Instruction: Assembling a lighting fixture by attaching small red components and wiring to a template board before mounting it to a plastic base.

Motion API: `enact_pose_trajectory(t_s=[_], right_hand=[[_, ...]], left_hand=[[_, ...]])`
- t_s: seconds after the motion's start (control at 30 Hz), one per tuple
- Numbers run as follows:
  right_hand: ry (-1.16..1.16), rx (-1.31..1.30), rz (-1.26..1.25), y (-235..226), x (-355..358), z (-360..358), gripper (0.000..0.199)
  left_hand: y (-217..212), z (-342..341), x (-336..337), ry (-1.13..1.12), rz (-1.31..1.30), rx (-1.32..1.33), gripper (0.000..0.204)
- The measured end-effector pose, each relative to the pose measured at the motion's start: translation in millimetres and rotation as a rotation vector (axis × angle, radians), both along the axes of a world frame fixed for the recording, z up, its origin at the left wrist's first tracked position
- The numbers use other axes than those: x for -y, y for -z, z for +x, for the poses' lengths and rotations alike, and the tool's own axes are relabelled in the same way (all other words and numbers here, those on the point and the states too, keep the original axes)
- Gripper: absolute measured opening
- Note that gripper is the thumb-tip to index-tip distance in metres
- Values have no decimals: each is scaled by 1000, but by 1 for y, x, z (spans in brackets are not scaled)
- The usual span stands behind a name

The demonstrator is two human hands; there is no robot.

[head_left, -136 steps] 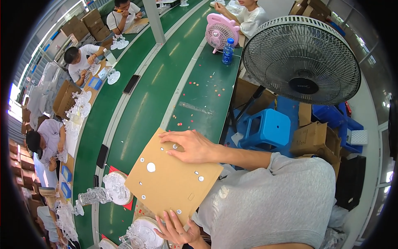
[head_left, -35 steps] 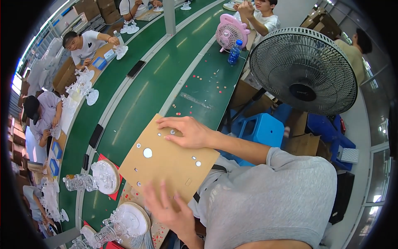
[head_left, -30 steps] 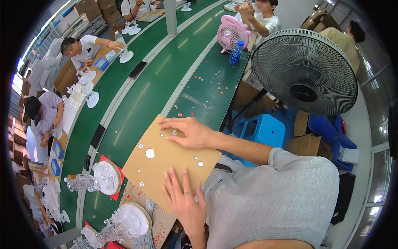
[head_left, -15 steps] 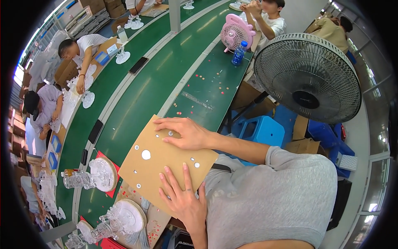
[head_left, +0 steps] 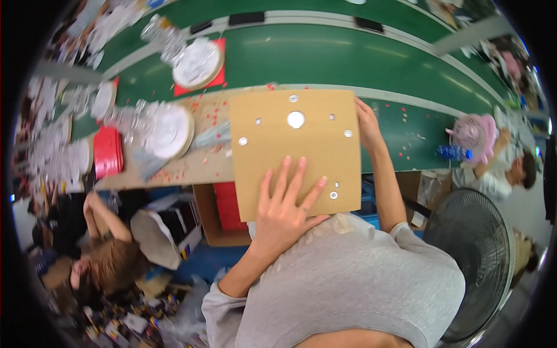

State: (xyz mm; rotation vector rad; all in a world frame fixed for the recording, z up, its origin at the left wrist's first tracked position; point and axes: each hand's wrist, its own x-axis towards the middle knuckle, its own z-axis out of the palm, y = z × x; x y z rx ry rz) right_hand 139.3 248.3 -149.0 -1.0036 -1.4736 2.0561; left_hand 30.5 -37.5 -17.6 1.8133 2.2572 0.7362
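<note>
The spread fingers point(head_left: 281, 182) of the left hand point(head_left: 282, 216) lie across the lower face of a tan, square, flat board point(head_left: 295, 142); the right hand point(head_left: 369, 124) is at its right edge, grip partly hidden and unclear. Beyond stretches the green, smooth tabletop point(head_left: 429, 139).

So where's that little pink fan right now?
In the head view, the pink fan is toward the right side, just right of the blue bottle and above the large black fan in the picture.
</note>
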Motion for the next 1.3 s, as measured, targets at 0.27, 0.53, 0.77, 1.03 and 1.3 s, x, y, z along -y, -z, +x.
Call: enact_pose_trajectory(t_s=[0.27,0.53,0.77,1.03,1.3], right_hand=[[-186,64,-472,-5,30,-89,33],[-230,42,-754,-54,49,-75,33],[-208,103,-921,-86,45,-41,34],[-114,161,-1054,-114,49,-44,35],[75,-48,-255,117,-8,-73,22]], left_hand=[[3,13,10,-122,15,-47,67],[-3,20,6,-231,-46,-26,66],[-4,21,-1,-222,-15,-39,72],[-9,20,-10,-195,-18,-20,71],[-23,18,-25,-99,-166,-89,87]])
